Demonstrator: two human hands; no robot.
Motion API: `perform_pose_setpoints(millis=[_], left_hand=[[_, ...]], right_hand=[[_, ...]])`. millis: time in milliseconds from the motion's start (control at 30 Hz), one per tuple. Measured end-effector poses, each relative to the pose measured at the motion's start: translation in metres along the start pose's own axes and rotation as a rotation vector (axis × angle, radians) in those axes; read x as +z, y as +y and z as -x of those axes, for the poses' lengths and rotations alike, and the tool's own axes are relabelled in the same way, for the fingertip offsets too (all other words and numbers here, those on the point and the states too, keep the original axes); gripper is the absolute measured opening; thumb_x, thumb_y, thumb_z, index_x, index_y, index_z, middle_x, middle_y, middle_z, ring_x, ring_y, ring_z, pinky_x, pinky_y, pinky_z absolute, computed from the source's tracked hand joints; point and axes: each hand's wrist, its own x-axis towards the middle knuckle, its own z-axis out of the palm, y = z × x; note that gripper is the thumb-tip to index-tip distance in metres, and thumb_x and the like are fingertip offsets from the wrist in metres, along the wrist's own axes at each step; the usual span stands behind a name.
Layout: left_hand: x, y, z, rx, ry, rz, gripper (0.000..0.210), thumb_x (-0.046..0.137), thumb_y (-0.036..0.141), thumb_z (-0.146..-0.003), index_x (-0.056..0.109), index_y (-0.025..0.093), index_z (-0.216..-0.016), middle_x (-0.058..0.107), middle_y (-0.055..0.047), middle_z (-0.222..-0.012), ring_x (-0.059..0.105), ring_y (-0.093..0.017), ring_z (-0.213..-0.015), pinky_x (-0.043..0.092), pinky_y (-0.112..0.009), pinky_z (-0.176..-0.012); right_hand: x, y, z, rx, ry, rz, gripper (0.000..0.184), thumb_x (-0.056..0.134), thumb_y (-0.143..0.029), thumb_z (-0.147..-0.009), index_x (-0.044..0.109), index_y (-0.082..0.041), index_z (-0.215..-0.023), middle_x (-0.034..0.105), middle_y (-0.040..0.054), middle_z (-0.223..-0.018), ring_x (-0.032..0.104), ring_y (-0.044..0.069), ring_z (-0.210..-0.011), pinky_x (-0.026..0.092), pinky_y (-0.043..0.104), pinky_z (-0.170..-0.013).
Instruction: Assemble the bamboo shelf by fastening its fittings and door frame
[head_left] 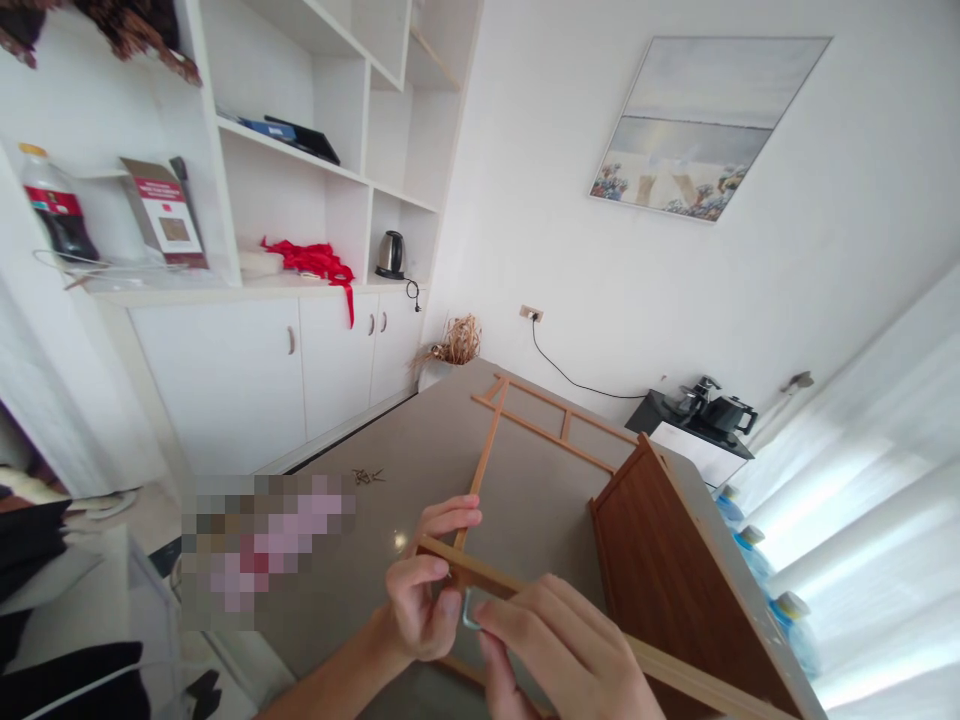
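Note:
My left hand [421, 592] is closed around the near corner of a light wooden frame [480, 572], its fingers behind the bar and its thumb in front. A tiny bright metal bit, perhaps a screw, shows at that corner by the fingertips. Between the thumb and fingers of my right hand [566, 635] is a bent hex key [469, 610], held just below the bar. Whether the key's tip sits in a screw is hidden. From the corner a thin wooden rail [486, 450] runs away across the grey table [420, 440].
A brown wooden panel [667, 560] stands at the right, joined to a ladder-like frame [566, 428] at the back. Several loose screws [367, 477] lie on the left of the table, near a blurred pinkish patch [292, 540]. Water bottles [795, 630] line the right side.

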Motion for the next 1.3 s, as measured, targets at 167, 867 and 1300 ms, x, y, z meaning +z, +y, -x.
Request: perform_pose_setpoints(millis=[167, 867, 1300], left_hand=[[0.000, -0.002, 0.000, 0.044, -0.029, 0.027, 0.019, 0.043, 0.028, -0.103, 0.038, 0.029, -0.121, 0.062, -0.011, -0.133, 0.057, -0.032, -0.128, 0.047, -0.064, -0.100], [-0.001, 0.002, -0.003, 0.028, -0.043, 0.054, 0.020, 0.042, 0.016, -0.101, 0.036, 0.025, -0.118, 0.060, -0.013, -0.132, 0.055, -0.033, -0.128, 0.045, -0.067, -0.100], [0.001, 0.004, -0.004, 0.006, -0.022, 0.026, 0.016, 0.048, 0.027, -0.101, 0.038, 0.028, -0.114, 0.064, -0.012, -0.129, 0.058, -0.032, -0.127, 0.049, -0.064, -0.100]], right_hand=[[0.010, 0.003, 0.001, -0.067, 0.070, 0.038, 0.019, 0.047, -0.011, -0.094, 0.061, -0.022, -0.087, 0.056, -0.0011, -0.062, 0.052, 0.013, -0.053, 0.040, 0.024, -0.049], [-0.001, 0.000, 0.002, -0.055, -0.200, 0.134, 0.022, 0.057, -0.010, -0.094, 0.065, -0.018, -0.113, 0.062, 0.0014, -0.080, 0.058, 0.014, -0.067, 0.045, 0.027, -0.057], [0.002, -0.002, 0.001, -0.009, -0.168, 0.132, 0.014, 0.053, -0.017, -0.098, 0.063, -0.019, -0.108, 0.064, 0.0020, -0.079, 0.060, 0.016, -0.068, 0.046, 0.028, -0.060]])
